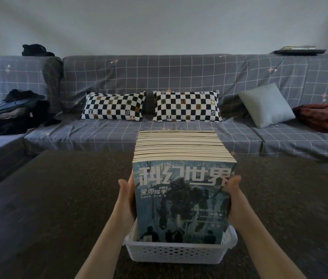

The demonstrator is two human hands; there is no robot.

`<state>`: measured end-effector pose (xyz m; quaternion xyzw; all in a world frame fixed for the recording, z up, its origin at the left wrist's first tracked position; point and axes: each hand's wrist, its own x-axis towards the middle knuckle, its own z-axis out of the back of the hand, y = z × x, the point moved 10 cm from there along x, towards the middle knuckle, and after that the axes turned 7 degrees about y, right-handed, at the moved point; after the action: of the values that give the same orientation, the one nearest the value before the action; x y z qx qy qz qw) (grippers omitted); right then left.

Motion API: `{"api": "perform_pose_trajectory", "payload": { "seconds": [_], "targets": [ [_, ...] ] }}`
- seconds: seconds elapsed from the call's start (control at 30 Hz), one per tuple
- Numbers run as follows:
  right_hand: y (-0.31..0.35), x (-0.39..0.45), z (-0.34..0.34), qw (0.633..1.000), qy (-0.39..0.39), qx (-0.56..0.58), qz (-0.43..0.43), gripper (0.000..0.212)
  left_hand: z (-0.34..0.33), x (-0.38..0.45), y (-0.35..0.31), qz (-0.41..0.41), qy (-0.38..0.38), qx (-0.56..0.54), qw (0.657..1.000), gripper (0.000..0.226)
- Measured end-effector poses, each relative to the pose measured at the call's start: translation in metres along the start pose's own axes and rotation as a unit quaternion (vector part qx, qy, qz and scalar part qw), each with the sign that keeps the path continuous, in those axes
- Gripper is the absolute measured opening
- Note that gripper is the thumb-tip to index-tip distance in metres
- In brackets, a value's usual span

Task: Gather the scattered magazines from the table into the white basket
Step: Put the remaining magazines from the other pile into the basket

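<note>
Here the stack of magazines (183,196) stands upright in the white basket (179,253) at 6 o'clock on the dark bench (54,198), blue cover facing the camera. The left hand (125,195) at 9 o'clock of the stack and the right hand (234,193) at 3 o'clock each clasp a side, both grips grasping the magazines. At 12 o'clock beyond, two checkered pillows (113,105) lie on the grey sofa (179,75).

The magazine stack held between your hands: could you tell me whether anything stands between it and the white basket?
Nothing visible does. The magazine stack, held at its sides by the left hand and right hand, already has its lower edge inside the white basket.
</note>
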<state>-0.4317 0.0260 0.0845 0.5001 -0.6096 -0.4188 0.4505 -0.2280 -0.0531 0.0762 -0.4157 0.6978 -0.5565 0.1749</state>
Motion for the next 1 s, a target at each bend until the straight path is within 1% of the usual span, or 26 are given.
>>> {"api": "perform_pose_trajectory", "payload": {
  "seconds": [0.07,0.1,0.13,0.17,0.2,0.23,0.27,0.3,0.37,0.4,0.47,0.53,0.63,0.67,0.73,0.77,0.8,0.83,0.9,0.93,1.0],
  "targets": [
    [-0.014,-0.003,0.001,0.996,-0.034,0.083,-0.023,0.088,-0.001,-0.001,0.009,0.028,-0.04,-0.039,0.998,0.084],
    [-0.02,-0.004,0.005,0.993,-0.066,0.091,-0.041,0.081,0.001,-0.001,0.014,0.05,-0.071,-0.042,0.995,0.069],
    [-0.024,-0.005,0.01,0.991,-0.096,0.076,-0.06,0.079,0.004,0.0,0.017,0.058,-0.095,-0.038,0.993,0.059],
    [-0.027,-0.005,0.015,0.988,-0.122,0.057,-0.069,0.085,0.004,0.001,0.018,0.06,-0.103,-0.036,0.992,0.055],
    [-0.029,-0.005,0.019,0.987,-0.133,0.038,-0.076,0.098,0.004,0.003,0.018,0.06,-0.107,-0.038,0.992,0.055],
    [-0.03,-0.006,0.021,0.987,-0.135,0.023,-0.082,0.107,0.003,0.004,0.018,0.061,-0.111,-0.039,0.991,0.056],
    [-0.03,-0.006,0.019,0.988,-0.133,0.02,-0.082,0.107,0.004,0.004,0.019,0.062,-0.115,-0.034,0.991,0.056],
    [-0.03,-0.004,0.016,0.987,-0.135,0.026,-0.083,0.097,0.004,0.004,0.018,0.061,-0.115,-0.024,0.991,0.057],
    [-0.029,-0.003,0.014,0.987,-0.137,0.032,-0.082,0.067,0.002,0.004,0.016,0.058,-0.104,-0.014,0.993,0.059],
    [-0.026,-0.002,0.014,0.987,-0.136,0.033,-0.073,0.059,0.002,0.005,0.016,0.057,-0.102,-0.008,0.993,0.059],
    [-0.022,-0.003,0.016,0.988,-0.139,0.034,-0.058,0.054,0.003,0.006,0.016,0.057,-0.102,-0.004,0.993,0.058],
    [-0.019,-0.004,0.012,0.99,-0.125,0.035,-0.048,0.052,0.003,0.003,0.013,0.059,-0.106,-0.008,0.993,0.06],
    [-0.016,-0.01,0.008,0.994,-0.094,0.045,-0.031,0.058,0.003,-0.005,0.012,0.044,-0.102,-0.021,0.994,0.066],
    [-0.014,-0.013,0.004,0.996,-0.076,0.048,-0.017,0.063,0.004,-0.009,0.011,0.033,-0.102,-0.021,0.994,0.078],
    [-0.012,-0.021,-0.003,0.998,-0.048,0.041,0.002,0.069,0.001,-0.016,0.013,0.037,-0.096,-0.004,0.995,0.115],
    [-0.015,-0.024,-0.005,0.999,-0.041,0.032,0.001,0.067,0.002,-0.019,0.015,0.045,-0.102,0.016,0.994,0.127],
    [-0.017,-0.027,-0.005,0.999,-0.047,0.014,-0.007,0.066,0.004,-0.02,0.016,0.046,-0.107,0.047,0.992,0.132],
    [-0.017,-0.028,-0.004,0.998,-0.055,-0.013,-0.013,0.072,0.005,-0.02,0.015,0.047,-0.105,0.084,0.99,0.132],
    [-0.016,-0.026,-0.002,0.994,-0.063,-0.091,-0.022,0.094,0.006,-0.019,0.016,0.045,-0.1,0.127,0.986,0.124],
    [-0.014,-0.025,-0.002,0.991,-0.068,-0.117,-0.016,0.096,0.007,-0.018,0.017,0.041,-0.1,0.132,0.985,0.118],
    [-0.009,-0.024,-0.004,0.987,-0.066,-0.145,0.011,0.081,0.006,-0.018,0.016,0.035,-0.101,0.134,0.985,0.108]
  ]
}}
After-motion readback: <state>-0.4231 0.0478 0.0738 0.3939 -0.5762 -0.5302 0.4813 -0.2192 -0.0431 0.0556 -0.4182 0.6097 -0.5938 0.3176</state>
